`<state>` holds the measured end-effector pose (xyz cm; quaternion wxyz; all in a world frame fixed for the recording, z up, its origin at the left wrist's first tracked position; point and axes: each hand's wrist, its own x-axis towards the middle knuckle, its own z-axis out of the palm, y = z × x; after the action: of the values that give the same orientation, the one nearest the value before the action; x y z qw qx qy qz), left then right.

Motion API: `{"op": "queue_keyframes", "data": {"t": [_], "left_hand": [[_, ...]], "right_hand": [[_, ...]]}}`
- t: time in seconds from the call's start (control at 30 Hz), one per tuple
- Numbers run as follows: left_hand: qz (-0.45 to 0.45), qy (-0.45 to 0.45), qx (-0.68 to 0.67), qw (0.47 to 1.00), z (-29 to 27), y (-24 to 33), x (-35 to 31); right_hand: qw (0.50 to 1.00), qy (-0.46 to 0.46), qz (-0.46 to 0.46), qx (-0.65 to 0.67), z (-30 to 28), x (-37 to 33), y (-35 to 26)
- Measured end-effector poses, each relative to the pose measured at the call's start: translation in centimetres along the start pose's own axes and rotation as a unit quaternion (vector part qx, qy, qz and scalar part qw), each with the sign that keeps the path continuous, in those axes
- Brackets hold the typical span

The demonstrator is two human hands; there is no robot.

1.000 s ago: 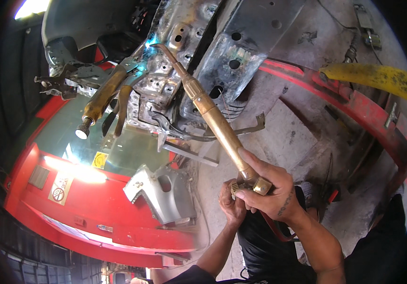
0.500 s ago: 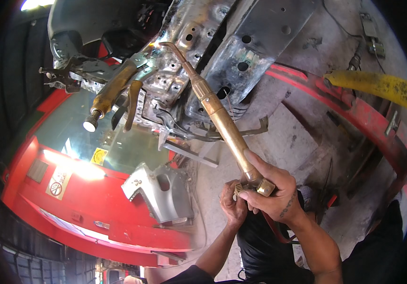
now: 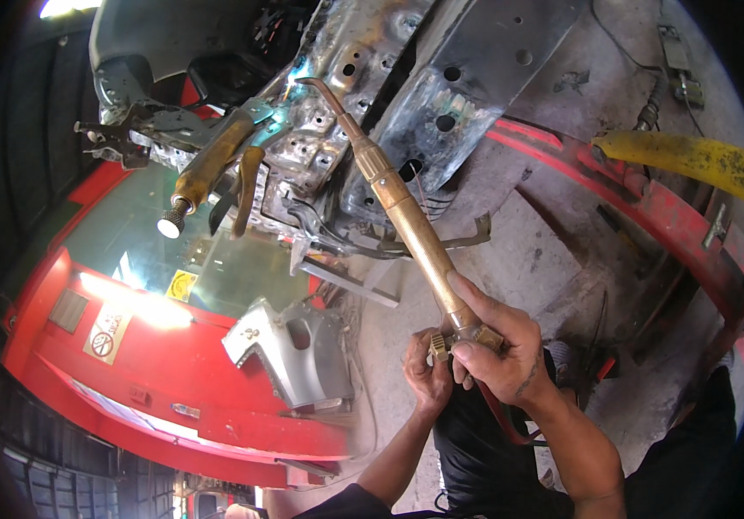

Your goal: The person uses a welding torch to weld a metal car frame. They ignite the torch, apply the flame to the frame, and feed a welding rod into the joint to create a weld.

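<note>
Head camera: from where I stand, the biggest thing is the red structure (image 3: pixel 242 432) with its glass pane (image 3: pixel 259 259), filling the near left; beyond it, far and toward the middle, lies the bare holed sheet metal (image 3: pixel 320 130), scorched and shiny in patches; a red beam (image 3: pixel 649 199) curves along the right, a yellow bar (image 3: pixel 683 156) beside it; a silver body panel (image 3: pixel 316 368) rests lower down, left of the hands.

Next in size comes the torch (image 3: pixel 413 223), reaching from near right to far left; its long axis slants away from the right hand (image 3: pixel 506 350), which is clenched about its base, and its bent tip ends at the sheet metal, beside a blue-white glow (image 3: pixel 298 71) (too bright to make out any contact); the torch is brass-coloured, with a finely textured barrel, a ribbed collar and a slimmer, darker neck.

Worn clamping pliers (image 3: pixel 214 164) jut out left of the tip, their jaws toward the metal; the left hand (image 3: pixel 426 374) has its fingers curled close against a ribbed knob (image 3: pixel 439 348) at the torch's base, though I cannot tell whether they pinch it; the right hand is clearly the nearer to the barrel.
</note>
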<state>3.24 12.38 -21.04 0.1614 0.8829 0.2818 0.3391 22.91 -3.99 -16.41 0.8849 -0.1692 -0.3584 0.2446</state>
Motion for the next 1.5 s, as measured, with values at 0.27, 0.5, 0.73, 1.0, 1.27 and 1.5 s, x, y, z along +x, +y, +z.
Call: {"op": "queue_keyframes", "data": {"t": [0.27, 0.5, 0.73, 1.0, 1.27, 1.5], "left_hand": [[-0.003, 0.0, -0.009, 1.0, 0.1, 0.7, 0.2], [-0.001, 0.003, -0.003, 1.0, 0.1, 1.0, 0.4], [0.005, 0.0, -0.03, 1.0, 0.1, -0.3, 0.1], [0.031, 0.011, -0.007, 0.999, 0.1, 0.3, 0.5], [0.02, 0.078, -0.08, 0.994, 0.0, 3.8, 1.6], [-0.004, 0.106, -0.068, 0.992, -2.8, 7.8, 4.3]], "right_hand": [[1.0, -0.003, 0.009, -0.015, -0.1, -0.1, 0.2], [1.0, 0.002, 0.016, -0.006, 0.2, 0.1, -0.2], [1.0, 0.003, 0.021, 0.007, 0.1, 0.0, -0.2], [1.0, 0.002, 0.01, -0.008, 0.0, 0.0, 0.1], [0.997, -0.002, 0.06, 0.042, -0.2, -0.2, -0.7], [0.996, 0.003, 0.065, 0.057, -0.1, 0.1, -1.4]]}}
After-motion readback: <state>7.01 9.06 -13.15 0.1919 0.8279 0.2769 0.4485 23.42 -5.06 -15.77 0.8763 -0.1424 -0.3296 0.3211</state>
